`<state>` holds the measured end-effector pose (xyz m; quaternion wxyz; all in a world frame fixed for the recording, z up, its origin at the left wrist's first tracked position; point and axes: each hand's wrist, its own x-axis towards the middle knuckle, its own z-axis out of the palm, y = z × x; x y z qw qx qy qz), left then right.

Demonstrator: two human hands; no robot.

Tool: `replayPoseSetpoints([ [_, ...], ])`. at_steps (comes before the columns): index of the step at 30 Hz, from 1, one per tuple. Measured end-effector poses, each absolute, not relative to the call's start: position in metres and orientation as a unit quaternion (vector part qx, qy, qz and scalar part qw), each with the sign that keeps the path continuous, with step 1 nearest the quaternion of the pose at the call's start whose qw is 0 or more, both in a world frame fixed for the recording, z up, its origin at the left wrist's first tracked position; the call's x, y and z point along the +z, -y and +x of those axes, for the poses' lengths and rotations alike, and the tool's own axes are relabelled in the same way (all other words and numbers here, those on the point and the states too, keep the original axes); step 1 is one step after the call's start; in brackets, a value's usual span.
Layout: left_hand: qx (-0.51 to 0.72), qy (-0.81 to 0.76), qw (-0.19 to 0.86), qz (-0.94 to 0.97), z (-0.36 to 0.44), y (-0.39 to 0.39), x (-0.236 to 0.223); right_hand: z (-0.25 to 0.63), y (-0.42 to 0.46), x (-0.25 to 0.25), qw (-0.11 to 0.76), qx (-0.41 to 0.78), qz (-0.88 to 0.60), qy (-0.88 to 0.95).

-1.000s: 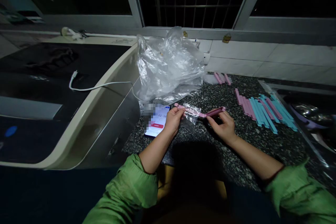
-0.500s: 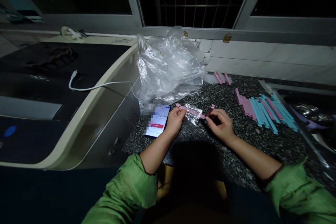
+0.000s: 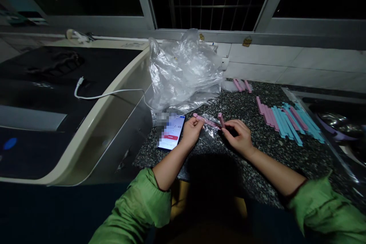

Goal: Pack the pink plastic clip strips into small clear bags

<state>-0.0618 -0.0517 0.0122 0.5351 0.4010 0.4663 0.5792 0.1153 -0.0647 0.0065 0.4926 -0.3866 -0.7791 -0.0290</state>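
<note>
grasps one end of pink clip [image 3: 211,123] with left hand [image 3: 191,132] and its upright half [image 3: 221,120] with right hand [image 3: 238,136], above counter [image 3: 265,137], with clear wrapper [image 3: 211,133] perhaps around it; shows "2:40" on nearby phone [image 3: 170,142].

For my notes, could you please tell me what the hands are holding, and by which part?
A pink clip: the left hand pinches it near its left end, the right hand by its raised half, low down.

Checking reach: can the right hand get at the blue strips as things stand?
Likely yes: nothing visible blocks the right hand from the blue strips, though pink strips lie beside and among them. It's busy at the pink clip, so probably must leave that first.
</note>
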Motion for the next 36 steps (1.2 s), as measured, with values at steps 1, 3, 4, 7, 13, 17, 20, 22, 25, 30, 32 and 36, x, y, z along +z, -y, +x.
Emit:
replayPoseSetpoints([
  [1,0.578,-0.466,0.535,0.404,-0.062,0.052,0.012,0.115,0.065,0.006,0.491,-0.029,-0.386,0.781],
  [3,0.576,-0.467,0.532,0.410,-0.061,0.052,0.012,0.115,0.065,0.006,0.486,-0.028,-0.387,0.783],
  [4,0.574,-0.468,0.531,0.412,-0.061,0.052,0.012,0.115,0.065,0.006,0.484,-0.027,-0.388,0.784],
  [7,0.574,-0.468,0.529,0.415,-0.061,0.052,0.011,0.115,0.064,0.004,0.479,-0.023,-0.394,0.784],
  [13,0.570,-0.465,0.529,0.423,-0.061,0.052,0.009,0.116,0.062,0.001,0.478,-0.024,-0.382,0.791],
  [17,0.566,-0.467,0.530,0.425,-0.061,0.052,0.010,0.116,0.062,0.001,0.471,-0.019,-0.386,0.793],
  [20,0.565,-0.470,0.529,0.425,-0.061,0.052,0.011,0.115,0.062,0.001,0.459,-0.012,-0.398,0.794],
  [22,0.561,-0.475,0.528,0.426,-0.060,0.052,0.011,0.115,0.062,0.001,0.451,-0.008,-0.402,0.797],
  [25,0.556,-0.479,0.527,0.429,-0.061,0.050,0.010,0.115,0.062,-0.001,0.442,-0.007,-0.404,0.801],
  [30,0.547,-0.482,0.536,0.426,-0.062,0.049,0.007,0.114,0.062,-0.002,0.432,-0.016,-0.401,0.808],
  [32,0.545,-0.478,0.545,0.421,-0.062,0.049,0.006,0.114,0.061,-0.003,0.427,-0.017,-0.400,0.810],
  [36,0.529,-0.480,0.566,0.412,-0.062,0.048,0.006,0.115,0.060,-0.004,0.414,-0.013,-0.407,0.814],
])
